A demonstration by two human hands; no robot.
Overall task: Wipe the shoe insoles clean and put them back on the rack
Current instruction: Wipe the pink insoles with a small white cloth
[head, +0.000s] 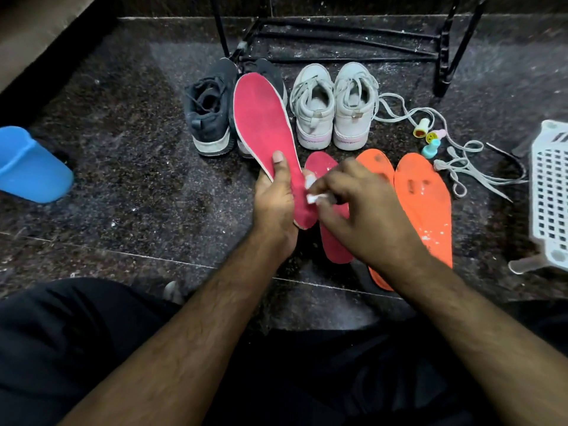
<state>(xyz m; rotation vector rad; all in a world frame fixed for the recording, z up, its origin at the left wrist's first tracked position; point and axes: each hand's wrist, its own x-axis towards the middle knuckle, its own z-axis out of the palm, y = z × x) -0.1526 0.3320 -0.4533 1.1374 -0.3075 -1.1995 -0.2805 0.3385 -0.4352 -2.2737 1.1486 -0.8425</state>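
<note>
**Red insole held up, white wipe pressed to its heel end**

The person sits on the dark speckled floor (123, 142) with both arms stretched forward. The left hand (274, 199) grips a red insole (262, 124) near its heel, thumb laid flat across the face, so that the toe end rises in front of the black shoes (209, 115). The right hand (361, 207) has its fingers curled round a small white wipe (314, 196), which touches the lower part of that insole. A second red insole (333, 241) lies flat on the floor under the right hand, and just beside it lie two orange insoles (427, 201) side by side, flecked with white spots. A pair of white shoes (333, 109) stands beside the black pair, loose laces (461, 167) trailing to the right. The black metal rack (347, 41) stands behind the shoes. A blue tub (30, 167) sits far left, a white basket (550, 192) far right.
</note>
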